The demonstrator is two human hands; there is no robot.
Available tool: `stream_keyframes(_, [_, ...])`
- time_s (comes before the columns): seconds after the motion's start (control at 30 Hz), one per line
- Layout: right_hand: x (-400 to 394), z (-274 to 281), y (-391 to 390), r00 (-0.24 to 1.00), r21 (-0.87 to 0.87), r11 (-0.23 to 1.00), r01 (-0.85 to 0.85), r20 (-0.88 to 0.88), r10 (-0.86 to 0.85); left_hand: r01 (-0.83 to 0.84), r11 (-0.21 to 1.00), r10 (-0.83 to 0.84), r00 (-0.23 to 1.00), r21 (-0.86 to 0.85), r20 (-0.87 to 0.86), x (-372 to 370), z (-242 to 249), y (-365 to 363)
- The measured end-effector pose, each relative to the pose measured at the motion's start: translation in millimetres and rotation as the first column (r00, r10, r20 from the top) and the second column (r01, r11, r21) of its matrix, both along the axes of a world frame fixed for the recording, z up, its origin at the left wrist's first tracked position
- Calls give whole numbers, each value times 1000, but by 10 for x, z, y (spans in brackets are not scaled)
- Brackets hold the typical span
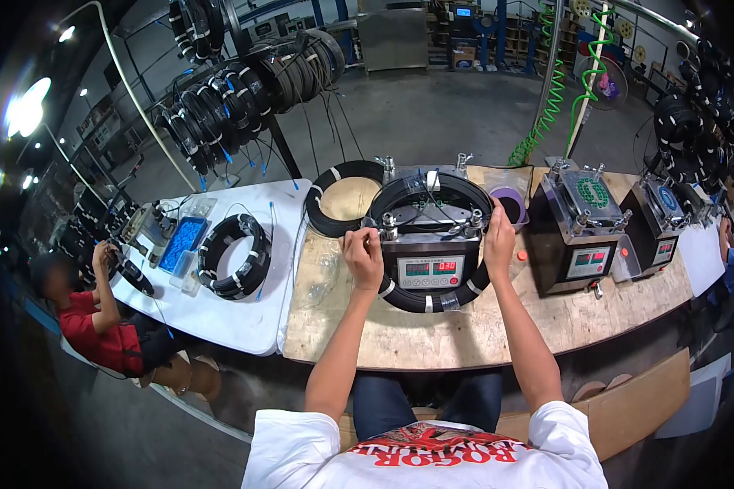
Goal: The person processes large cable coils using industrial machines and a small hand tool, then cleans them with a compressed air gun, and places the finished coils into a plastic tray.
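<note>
Right, head cam: both hands on one coil of black cable point(408, 297), bound with white ties. Left hand point(362, 257) has fingers curled tight on the coil's left edge; right hand point(499, 243) grips its right edge, a bit higher. Coil sits between the two hands, lower arc running under the control panel point(431, 271) of a benchtop machine point(431, 247). Panel's right readout shows 0.30 in red. Can't tell how the coil's upper arc seats around the metal posts.

Clear plastic point(324, 273) lies just left of the left hand on the plywood tabletop point(359, 338). Second black coil point(316, 208) lies beyond the left hand, to its left. Farther left, a white table point(220, 319) carries a third black coil point(258, 267) and a heap of small blue parts point(183, 243). Co-worker in a red shirt point(98, 334) well out left.

Orange cap point(522, 256) just right of the right hand; two similar machines, near one point(575, 236), far one point(646, 232), farther right.
</note>
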State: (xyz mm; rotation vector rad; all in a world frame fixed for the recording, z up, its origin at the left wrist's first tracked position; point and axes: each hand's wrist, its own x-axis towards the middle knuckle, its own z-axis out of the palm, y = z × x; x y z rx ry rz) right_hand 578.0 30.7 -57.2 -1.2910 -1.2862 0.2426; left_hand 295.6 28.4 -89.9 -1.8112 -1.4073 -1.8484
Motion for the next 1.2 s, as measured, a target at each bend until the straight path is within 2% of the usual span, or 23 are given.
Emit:
stream_keyframes(0.03, [-17, 21, -24, 1000, -10, 1000, -3, -14, 2, 5, 1000, -4, 1000, 22, -27, 19, -1, 12])
stream_keyframes(0.13, [-50, -172, -118, 998, 34, 997, 67, 8, -67, 41, 997, -43, 998, 61, 35, 40, 38, -3])
stream_keyframes(0.27, [-125, -528, -281, 991, 76, 991, 111, -87, -105, 50, 995, -59, 993, 83, 107, 72, 103, -8])
stream_keyframes(0.37, [-239, -656, -410, 976, 69, 983, 168, -155, -156, 4, 1000, -5, 997, -13, -75, -19, -13, 12])
stream_keyframes(0.47, [-246, -710, -422, 967, 46, 990, 135, -222, -121, 7, 1000, -7, 997, 8, -74, 5, -45, 14])
stream_keyframes(0.57, [-236, -737, -411, 967, 47, 989, 137, -223, -124, 67, 988, -60, 997, 140, -58, 46, 57, -4])
stream_keyframes(0.6, [-237, -732, -404, 967, 49, 990, 132, -228, -117, 49, 971, -18, 991, 235, -133, 56, 148, -10])
stream_keyframes(0.7, [-222, -744, -404, 966, 51, 992, 116, -237, -100, -1, 1000, 3, 992, 18, -127, 22, 184, -125])
stream_keyframes(0.8, [-206, -775, -394, 967, 55, 993, 109, -237, -93, 13, 999, -15, 998, -45, -61, -30, -105, 51])
stream_keyframes(0.9, [-199, -786, -394, 968, 61, 993, 105, -236, -88, 61, 987, -55, 998, 146, -44, 25, -61, 65])
stream_keyframes(1.0, [-185, -796, -380, 967, 68, 994, 91, -245, -72, 29, 969, -5, 995, 246, -99, 74, 165, -17])
stream_keyframes(1.1, [-185, -748, -403, 976, 48, 994, 103, -199, -92, 75, 997, -78, 993, -36, -92, 5, 139, -123])
stream_keyframes(1.2, [-159, -585, -467, 986, 39, 989, 145, -89, -141, 49, 999, -47, 994, 21, -100, -8, -25, 8])
